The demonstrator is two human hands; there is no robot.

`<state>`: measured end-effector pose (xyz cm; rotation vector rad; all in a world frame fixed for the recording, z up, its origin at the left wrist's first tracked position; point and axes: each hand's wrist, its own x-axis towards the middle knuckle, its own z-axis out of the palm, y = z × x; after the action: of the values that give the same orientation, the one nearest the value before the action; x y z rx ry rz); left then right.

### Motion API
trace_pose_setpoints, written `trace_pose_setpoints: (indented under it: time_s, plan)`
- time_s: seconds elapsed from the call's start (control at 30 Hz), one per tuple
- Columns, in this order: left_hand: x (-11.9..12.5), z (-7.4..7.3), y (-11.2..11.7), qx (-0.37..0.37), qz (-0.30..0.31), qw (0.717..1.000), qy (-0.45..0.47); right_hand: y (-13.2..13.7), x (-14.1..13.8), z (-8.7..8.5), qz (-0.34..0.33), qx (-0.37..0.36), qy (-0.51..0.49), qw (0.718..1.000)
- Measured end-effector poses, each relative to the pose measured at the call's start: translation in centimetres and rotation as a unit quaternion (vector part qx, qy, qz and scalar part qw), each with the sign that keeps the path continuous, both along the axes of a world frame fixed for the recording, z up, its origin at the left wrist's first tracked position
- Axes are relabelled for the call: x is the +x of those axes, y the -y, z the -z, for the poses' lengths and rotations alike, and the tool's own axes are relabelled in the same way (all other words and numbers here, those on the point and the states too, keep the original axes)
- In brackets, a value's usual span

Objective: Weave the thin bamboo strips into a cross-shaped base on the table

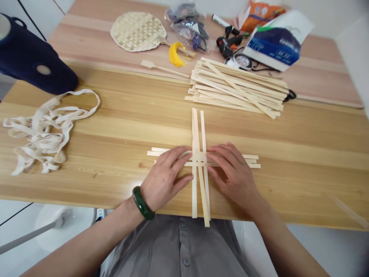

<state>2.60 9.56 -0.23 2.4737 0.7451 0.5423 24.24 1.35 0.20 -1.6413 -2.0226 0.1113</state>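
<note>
Thin bamboo strips (199, 127) lie crossed near the front edge of the wooden table (115, 127); a few run away from me and a few run sideways under my hands. My left hand (167, 177), with a green bangle on the wrist, lies flat with fingers stretched out on the sideways strips left of the crossing. My right hand (233, 173) lies flat, fingers extended, on the strips right of the crossing. Neither hand grips anything.
A stack of loose bamboo strips (239, 90) lies behind the crossing. A tangle of cream ribbon (46, 130) is at left, a dark blue bag (31, 57) beyond it. A woven fan (138, 30), a yellow tassel (175, 54), a glue gun (229, 42) and packets (276, 42) lie at the back.
</note>
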Motion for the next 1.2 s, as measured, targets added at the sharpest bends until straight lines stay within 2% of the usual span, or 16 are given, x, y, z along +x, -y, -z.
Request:
trace_pose_setpoints:
  time_s: [0.2, 0.33, 0.4, 0.53, 0.6, 0.73, 0.83, 1.0, 1.1, 1.2]
  plan:
    - [-1.4, -1.3, 1.1, 0.075, -0.02, 0.995, 0.067, 0.1, 0.4, -0.1, 0.02, 0.027, 0.014, 0.999]
    - [-2.7, -2.1, 1.8, 0.076, -0.023, 0.992, 0.102, 0.3, 1.1, -0.2, 0.033, 0.04, 0.024, 0.998]
    - [-3.5, -2.3, 1.7, 0.077, -0.07, 0.99, 0.099, 0.4, 1.4, -0.3, 0.04, 0.045, 0.026, 0.998]
    - [-5.1, -2.0, 0.2, 0.079, -0.218, 0.97, 0.069, 0.0, 0.4, -0.7, 0.034, 0.052, 0.023, 0.998]
    - [-5.5, -1.6, -0.5, 0.078, -0.252, 0.963, 0.046, -0.8, -0.8, -0.9, 0.027, 0.054, 0.021, 0.998]
    - [-5.3, -0.7, -1.2, 0.061, -0.266, 0.962, -0.001, -2.9, -3.6, -0.8, -0.007, 0.058, 0.02, 0.998]
    - [-4.9, -0.4, -1.3, 0.038, -0.279, 0.959, 0.009, -4.2, -4.7, -0.2, -0.032, 0.041, 0.022, 0.998]
    - [-4.5, -1.0, -1.3, -0.034, -0.293, 0.954, 0.061, -5.0, -5.2, 0.8, -0.035, 0.017, -0.033, 0.999]
    - [-4.5, -1.5, -1.4, -0.089, -0.288, 0.95, 0.077, -5.0, -5.2, 0.9, -0.037, 0.016, -0.056, 0.998]
    - [-4.6, -1.7, -1.4, -0.108, -0.28, 0.951, 0.077, -5.0, -5.1, 0.8, -0.044, 0.018, -0.061, 0.997]
